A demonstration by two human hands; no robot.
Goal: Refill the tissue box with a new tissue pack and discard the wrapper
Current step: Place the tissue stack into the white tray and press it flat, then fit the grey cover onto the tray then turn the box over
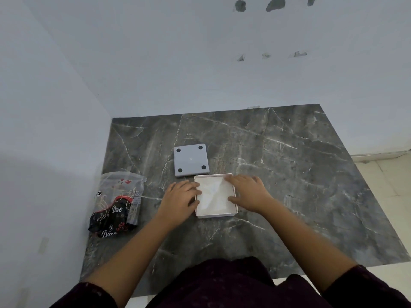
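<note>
A white square tissue box (216, 215) lies open on the dark marble slab (289, 174), with white tissues (213, 192) inside. My left hand (181, 198) rests on the box's left wall, fingertips over the rim onto the tissues. My right hand (249, 193) lies on the right wall, fingers spread over the tissues' right side. The grey base panel (191, 160), with black round feet at its corners, lies flat just behind the box. The empty wrapper (116, 204), clear plastic with black and red print, lies crumpled at the slab's left edge.
White walls (55, 107) stand close on the left and behind the slab. Pale floor tiles (387, 185) show to the right. My dark-clothed lap (222, 285) is at the slab's near edge.
</note>
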